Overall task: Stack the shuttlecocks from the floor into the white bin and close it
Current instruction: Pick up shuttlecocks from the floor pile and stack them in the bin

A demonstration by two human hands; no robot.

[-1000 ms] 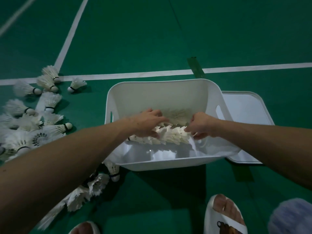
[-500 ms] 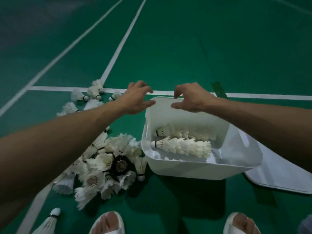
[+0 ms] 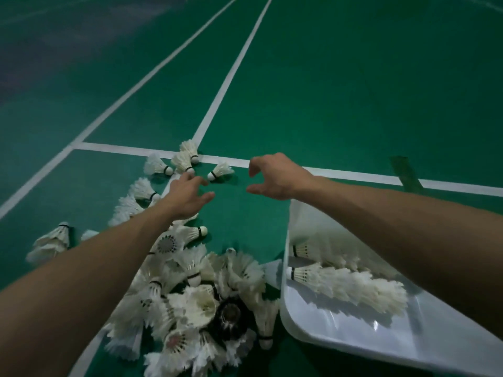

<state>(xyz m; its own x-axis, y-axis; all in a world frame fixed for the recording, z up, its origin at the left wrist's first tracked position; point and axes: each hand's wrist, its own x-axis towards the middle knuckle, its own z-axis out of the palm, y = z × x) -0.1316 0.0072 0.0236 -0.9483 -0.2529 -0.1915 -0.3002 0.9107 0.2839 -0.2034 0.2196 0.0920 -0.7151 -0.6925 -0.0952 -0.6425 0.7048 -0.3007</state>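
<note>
Loose shuttlecocks (image 3: 196,303) lie heaped on the floor (image 3: 326,104) against the bin's (image 3: 353,333) left wall, and two stacks (image 3: 351,287) lie inside it. Beyond, the left hand (image 3: 185,198) hovers empty with fingers spread, and the right hand (image 3: 275,176) hovers empty, loosely curled.
</note>
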